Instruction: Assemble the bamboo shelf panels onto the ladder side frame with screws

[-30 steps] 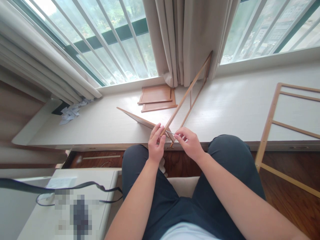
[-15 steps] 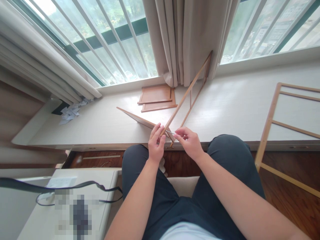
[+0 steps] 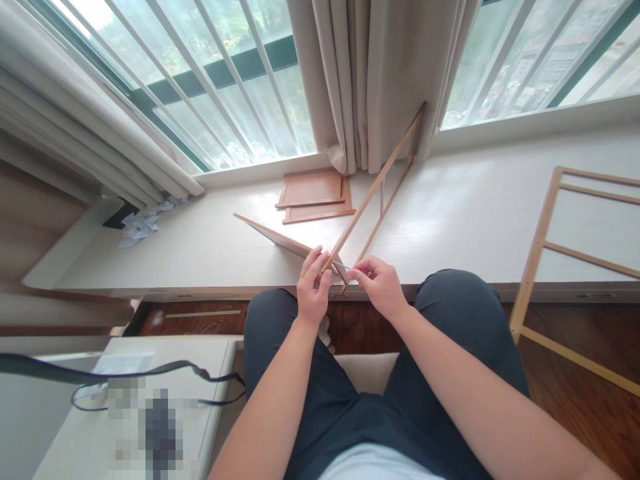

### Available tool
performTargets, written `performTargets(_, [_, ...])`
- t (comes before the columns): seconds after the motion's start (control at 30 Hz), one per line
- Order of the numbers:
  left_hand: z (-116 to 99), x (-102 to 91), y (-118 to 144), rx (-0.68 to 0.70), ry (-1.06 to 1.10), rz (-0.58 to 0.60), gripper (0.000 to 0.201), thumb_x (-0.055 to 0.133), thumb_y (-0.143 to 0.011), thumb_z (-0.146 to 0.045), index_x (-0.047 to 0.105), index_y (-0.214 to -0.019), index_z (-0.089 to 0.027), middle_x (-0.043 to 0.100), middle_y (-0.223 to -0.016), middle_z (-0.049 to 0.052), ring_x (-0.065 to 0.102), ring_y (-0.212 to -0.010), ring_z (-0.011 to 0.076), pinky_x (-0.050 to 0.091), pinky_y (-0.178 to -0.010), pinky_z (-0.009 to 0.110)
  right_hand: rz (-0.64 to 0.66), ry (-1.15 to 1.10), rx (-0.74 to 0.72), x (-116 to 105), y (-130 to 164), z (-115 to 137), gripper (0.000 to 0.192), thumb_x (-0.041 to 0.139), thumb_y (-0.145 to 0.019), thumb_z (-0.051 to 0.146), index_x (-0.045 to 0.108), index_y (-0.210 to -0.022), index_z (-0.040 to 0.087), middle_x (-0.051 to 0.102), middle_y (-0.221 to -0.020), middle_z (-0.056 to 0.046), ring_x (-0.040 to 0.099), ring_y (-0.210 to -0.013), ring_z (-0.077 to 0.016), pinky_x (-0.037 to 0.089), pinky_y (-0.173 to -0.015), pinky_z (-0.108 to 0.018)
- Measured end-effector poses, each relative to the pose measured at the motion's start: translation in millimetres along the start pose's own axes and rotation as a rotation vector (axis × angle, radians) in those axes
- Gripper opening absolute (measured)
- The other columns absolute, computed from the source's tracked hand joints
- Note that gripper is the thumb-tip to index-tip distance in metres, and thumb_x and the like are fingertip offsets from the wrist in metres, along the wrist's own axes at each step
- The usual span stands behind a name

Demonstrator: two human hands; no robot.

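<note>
My left hand [image 3: 313, 288] is closed around the near corner of an upright wooden frame [image 3: 367, 199], thumb and fingers on either side of the wood. In the fingertips of my right hand [image 3: 379, 287] is a thin metal rod-like tool [image 3: 341, 265], pointing left into the frame's corner. Its tip is hidden by the joint, so I cannot tell its exact kind. A wooden panel [image 3: 277, 239], seen almost edge-on, runs off to the left from the same corner.
Two flat brown wooden panels [image 3: 313, 189] lie overlapping on the white window ledge [image 3: 465, 213]. Another wooden frame [image 3: 537, 250] leans at the right. Torn paper [image 3: 140, 227] sits at the ledge's left end. A white cabinet [image 3: 200, 360] with a black strap [image 3: 170, 368] stands lower left.
</note>
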State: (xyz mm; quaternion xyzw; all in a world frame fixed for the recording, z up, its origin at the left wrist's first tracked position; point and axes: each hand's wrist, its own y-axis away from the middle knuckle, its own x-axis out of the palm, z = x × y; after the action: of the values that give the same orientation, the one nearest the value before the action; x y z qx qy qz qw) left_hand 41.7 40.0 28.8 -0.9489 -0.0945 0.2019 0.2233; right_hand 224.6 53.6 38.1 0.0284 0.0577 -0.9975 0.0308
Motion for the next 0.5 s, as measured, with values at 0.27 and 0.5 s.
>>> performTargets(0.27, [-0.7, -0.4, -0.1, -0.005, -0.005, 0.004, 0.04, 0.058, -0.101, -0.038, 0.063, -0.139, -0.027, 0.051, -0.153, 0.013, 0.068, -0.086, 0.0142, 0.062, -0.073, 0.029, 0.033, -0.02, 0.039, 0.9, 1.4, 0.3, 0.039, 0.074, -0.087, 0.057, 0.069, -0.073, 0.021, 0.07, -0.068, -0.002, 0.056, -0.058, -0.0157, 0.046, -0.058, -0.027])
performTargets(0.5, [-0.2, -0.3, -0.5, -0.004, 0.0, 0.008, 0.04, 0.058, -0.101, -0.038, 0.063, -0.139, -0.026, 0.05, -0.153, 0.014, 0.065, -0.075, 0.0099, 0.061, -0.069, 0.028, 0.108, -0.192, 0.149, 5.4, 1.9, 4.6, 0.046, 0.074, -0.084, 0.062, 0.067, -0.068, 0.02, 0.07, -0.063, -0.004, 0.055, -0.053, -0.0149, 0.044, -0.052, -0.027])
